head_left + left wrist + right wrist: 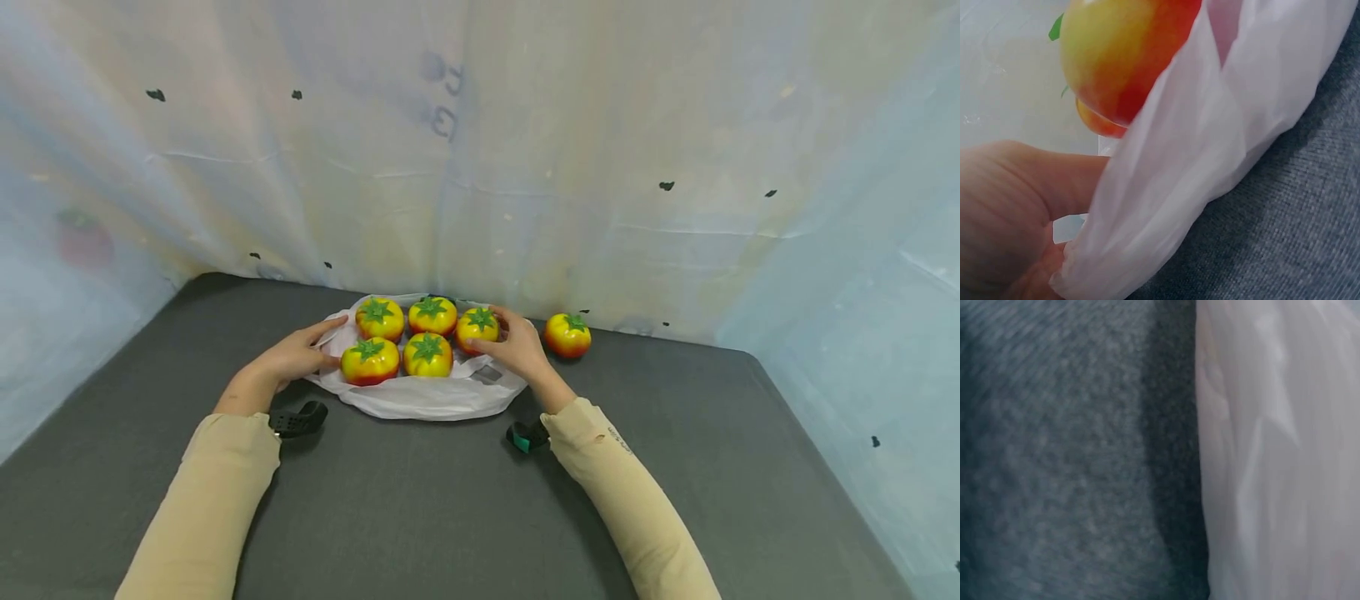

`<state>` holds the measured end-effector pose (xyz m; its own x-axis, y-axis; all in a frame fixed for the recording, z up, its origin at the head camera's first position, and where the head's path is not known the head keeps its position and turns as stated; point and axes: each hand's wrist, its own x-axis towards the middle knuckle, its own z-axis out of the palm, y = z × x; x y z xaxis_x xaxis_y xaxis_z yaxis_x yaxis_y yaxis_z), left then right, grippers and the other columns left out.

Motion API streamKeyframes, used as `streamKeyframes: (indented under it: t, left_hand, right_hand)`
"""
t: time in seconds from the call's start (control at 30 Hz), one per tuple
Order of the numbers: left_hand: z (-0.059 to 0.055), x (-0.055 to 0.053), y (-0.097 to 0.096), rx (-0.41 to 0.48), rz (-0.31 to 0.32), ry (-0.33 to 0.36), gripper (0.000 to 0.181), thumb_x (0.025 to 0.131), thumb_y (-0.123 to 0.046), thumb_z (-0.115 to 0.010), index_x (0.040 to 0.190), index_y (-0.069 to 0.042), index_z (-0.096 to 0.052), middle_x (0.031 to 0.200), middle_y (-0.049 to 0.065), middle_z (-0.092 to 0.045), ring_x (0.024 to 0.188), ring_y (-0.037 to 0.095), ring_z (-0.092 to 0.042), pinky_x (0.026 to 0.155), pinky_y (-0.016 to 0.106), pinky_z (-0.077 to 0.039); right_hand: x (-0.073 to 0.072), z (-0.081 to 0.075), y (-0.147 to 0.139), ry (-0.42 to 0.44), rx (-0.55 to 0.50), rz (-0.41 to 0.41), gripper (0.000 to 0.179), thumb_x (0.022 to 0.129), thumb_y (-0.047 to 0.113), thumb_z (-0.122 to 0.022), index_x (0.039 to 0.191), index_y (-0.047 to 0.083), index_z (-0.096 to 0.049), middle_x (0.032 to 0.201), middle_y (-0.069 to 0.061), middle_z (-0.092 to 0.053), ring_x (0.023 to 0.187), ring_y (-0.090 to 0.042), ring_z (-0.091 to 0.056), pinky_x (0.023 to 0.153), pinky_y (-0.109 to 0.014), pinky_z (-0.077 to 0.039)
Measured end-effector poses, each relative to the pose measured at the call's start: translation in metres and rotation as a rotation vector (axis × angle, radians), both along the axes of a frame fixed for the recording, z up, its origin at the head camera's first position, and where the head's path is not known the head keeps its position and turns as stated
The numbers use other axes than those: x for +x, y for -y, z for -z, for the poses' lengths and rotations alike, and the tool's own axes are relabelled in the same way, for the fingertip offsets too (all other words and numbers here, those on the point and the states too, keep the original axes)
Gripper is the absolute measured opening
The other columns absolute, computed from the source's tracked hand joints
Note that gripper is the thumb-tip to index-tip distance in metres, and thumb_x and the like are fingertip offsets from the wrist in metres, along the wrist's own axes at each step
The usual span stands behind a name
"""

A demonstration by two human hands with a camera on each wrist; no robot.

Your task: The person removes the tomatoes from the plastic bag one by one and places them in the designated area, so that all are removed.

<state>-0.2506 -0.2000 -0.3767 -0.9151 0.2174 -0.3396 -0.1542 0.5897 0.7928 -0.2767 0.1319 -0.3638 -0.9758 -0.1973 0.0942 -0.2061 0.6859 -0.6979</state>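
Note:
A white plastic bag [420, 400] lies spread with its mouth up, with several yellow-and-red tomatoes [428, 356] with green star-shaped tops inside. My left hand [296, 354] holds the left edge of the bag; in the left wrist view the thumb passes behind the thin plastic [1166, 162], close under a tomato [1122, 56]. At the bag's right side, my right hand [521, 343] grips the rightmost tomato in it [477, 327], thumb on the near side and fingers on the far side. The right wrist view shows only bag plastic [1279, 456] and dark cloth.
One more tomato [567, 336] sits on the dark grey table [420, 508] just right of the bag, near the back sheet. Pale plastic sheeting [525, 167] hangs behind and at both sides. Black wrist straps [300, 419] hang below each wrist.

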Motion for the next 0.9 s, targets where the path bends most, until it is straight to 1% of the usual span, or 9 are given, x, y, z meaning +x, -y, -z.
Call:
streamKeyframes:
  t: [0.1,0.23,0.37,0.47,0.7,0.9]
  left_hand:
    - [0.001,0.000,-0.002,0.005,0.003,-0.006,0.081,0.090,-0.009,-0.058,0.155,-0.015,-0.009,0.156,0.031,0.001,0.141,0.050,-0.007,0.111,0.065,-0.016]
    - [0.003,-0.001,0.000,0.010,0.005,-0.009,0.081,0.091,-0.009,-0.057,0.155,-0.016,-0.008,0.157,0.030,0.003,0.142,0.050,-0.004,0.111,0.065,-0.015]
    - [0.003,-0.003,0.001,0.007,0.008,-0.011,0.081,0.091,-0.011,-0.057,0.155,-0.017,-0.008,0.157,0.029,0.004,0.142,0.050,-0.002,0.111,0.066,-0.015]
    - [0.001,-0.003,0.000,0.003,0.011,-0.009,0.082,0.091,-0.012,-0.057,0.155,-0.017,-0.007,0.157,0.029,0.004,0.142,0.051,-0.002,0.111,0.067,-0.015]
    - [0.000,-0.005,0.001,-0.008,0.009,-0.016,0.081,0.091,-0.010,-0.056,0.155,-0.016,-0.007,0.157,0.030,0.003,0.142,0.050,-0.002,0.111,0.066,-0.015]
    - [-0.002,-0.003,-0.002,0.001,0.006,0.008,0.082,0.091,-0.010,-0.057,0.155,-0.017,-0.007,0.157,0.029,0.005,0.142,0.050,-0.001,0.111,0.067,-0.014]
  right_hand:
    - [0.001,0.000,-0.001,-0.003,-0.025,0.012,0.070,0.081,0.028,-0.077,0.139,0.004,-0.047,0.136,-0.019,-0.054,0.119,-0.032,-0.057,0.101,-0.041,-0.046]
    - [0.003,-0.002,-0.003,0.009,-0.071,0.029,0.071,0.080,0.029,-0.078,0.140,0.006,-0.047,0.136,-0.017,-0.054,0.120,-0.031,-0.057,0.100,-0.039,-0.048]
    - [0.007,-0.009,-0.008,0.027,-0.142,0.054,0.071,0.081,0.029,-0.077,0.141,0.009,-0.045,0.139,-0.014,-0.051,0.123,-0.029,-0.055,0.101,-0.039,-0.047]
    - [0.009,-0.014,-0.012,0.030,-0.186,0.062,0.071,0.082,0.029,-0.076,0.142,0.011,-0.044,0.140,-0.014,-0.049,0.125,-0.029,-0.054,0.102,-0.039,-0.046]
    - [0.013,-0.020,-0.020,0.001,-0.229,0.062,0.069,0.082,0.029,-0.076,0.142,0.012,-0.045,0.140,-0.014,-0.049,0.125,-0.029,-0.054,0.102,-0.039,-0.046]
    - [0.020,-0.025,-0.032,-0.005,-0.249,0.068,0.071,0.082,0.031,-0.075,0.142,0.013,-0.044,0.140,-0.013,-0.049,0.125,-0.028,-0.053,0.102,-0.038,-0.046]
